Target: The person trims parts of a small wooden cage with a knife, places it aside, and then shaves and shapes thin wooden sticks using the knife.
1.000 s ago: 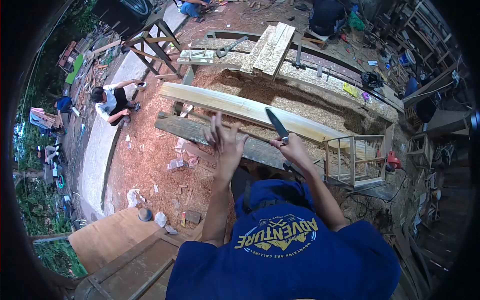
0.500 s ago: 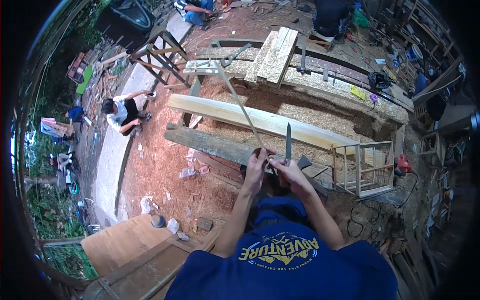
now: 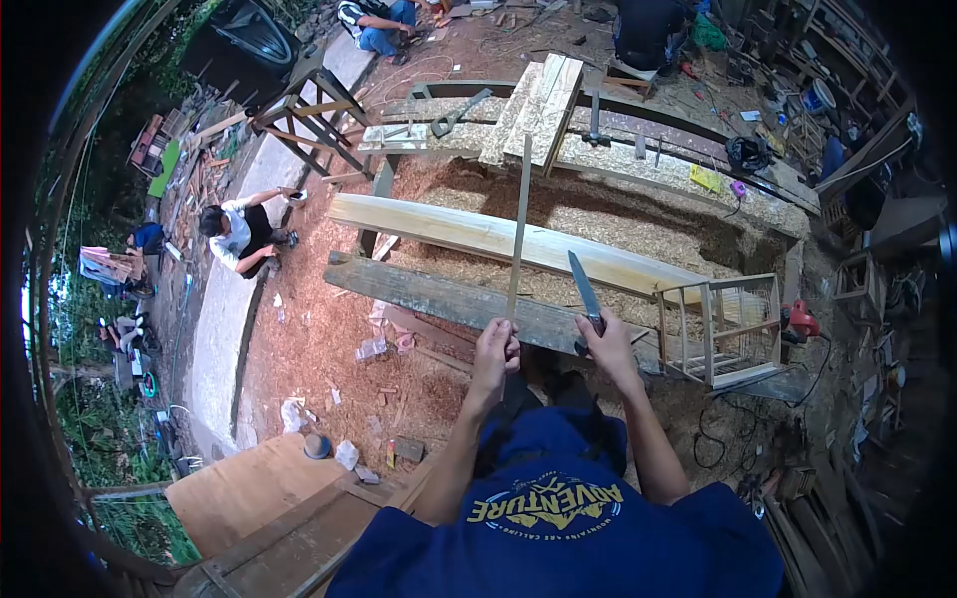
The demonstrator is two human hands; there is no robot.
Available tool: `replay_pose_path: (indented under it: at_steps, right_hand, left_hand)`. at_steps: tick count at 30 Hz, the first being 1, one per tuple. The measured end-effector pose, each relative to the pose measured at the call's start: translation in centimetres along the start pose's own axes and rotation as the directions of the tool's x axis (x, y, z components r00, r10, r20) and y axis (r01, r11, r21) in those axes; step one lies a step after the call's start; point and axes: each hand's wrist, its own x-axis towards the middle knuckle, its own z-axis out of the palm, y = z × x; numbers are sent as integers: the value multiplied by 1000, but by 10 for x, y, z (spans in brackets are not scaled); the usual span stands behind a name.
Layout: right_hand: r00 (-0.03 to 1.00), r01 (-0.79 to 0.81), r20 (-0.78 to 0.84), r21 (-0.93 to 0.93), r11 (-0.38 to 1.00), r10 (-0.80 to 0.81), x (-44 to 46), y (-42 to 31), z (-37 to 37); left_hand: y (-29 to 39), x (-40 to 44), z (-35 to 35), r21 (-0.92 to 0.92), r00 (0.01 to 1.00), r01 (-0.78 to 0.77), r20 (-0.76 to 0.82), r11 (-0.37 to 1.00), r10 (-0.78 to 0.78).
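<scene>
My left hand (image 3: 493, 357) is closed round the lower end of a long thin wooden strip (image 3: 520, 234), which points up and away from me. In my right hand (image 3: 608, 346) is a knife (image 3: 584, 282), gripped by its dark handle, its blade pointing forward and slightly left. The two hands are apart, with the knife clear of the strip. Beyond them lie a weathered grey plank (image 3: 429, 296) and a pale planed beam (image 3: 478, 234). A small wooden frame (image 3: 720, 329) stands to the right of my right hand.
Boards (image 3: 538, 110) lie stacked on a shaving-covered bench, near a handsaw (image 3: 459, 115) and a hammer (image 3: 595, 120). A red power tool (image 3: 799, 319) with a cord sits at right. A person (image 3: 244, 234) crouches at left; others sit at the back. A plywood sheet (image 3: 244, 488) lies lower left.
My hands have moved apart; they were together at the strip's lower end. The strip has swung from leaning left to nearly upright. The knife has shifted right, its blade now tilting left.
</scene>
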Motion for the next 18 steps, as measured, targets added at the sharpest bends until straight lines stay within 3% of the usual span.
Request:
replay_pose_path:
  at_steps: [4,8,10,13,16,18]
  right_hand:
    - [997,72,-18,-108,992,-74,-11,-13,8]
    - [989,143,52,-151,978,-136,-38,-39,17]
    - [943,334,54,-126,934,-330,-48,-34,33]
    - [868,496,74,-149,855,-491,-65,-30,51]
    - [862,507,79,-173,844,-501,-78,-48,38]
    - [831,527,-22,-290,799,-556,-87,-48,32]
  left_hand:
    - [3,-16,-12,76,999,-16,41,997,13]
    - [1,-29,-24,278,999,-11,40,961,0]
    - [-2,-32,-33,405,995,-77,95,911,42]
    - [-10,-48,-33,433,930,-364,210,825,300]
    - [-8,-71,-47,664,860,-465,180,586,478]
    - [0,-89,-58,630,935,-337,135,700,328]
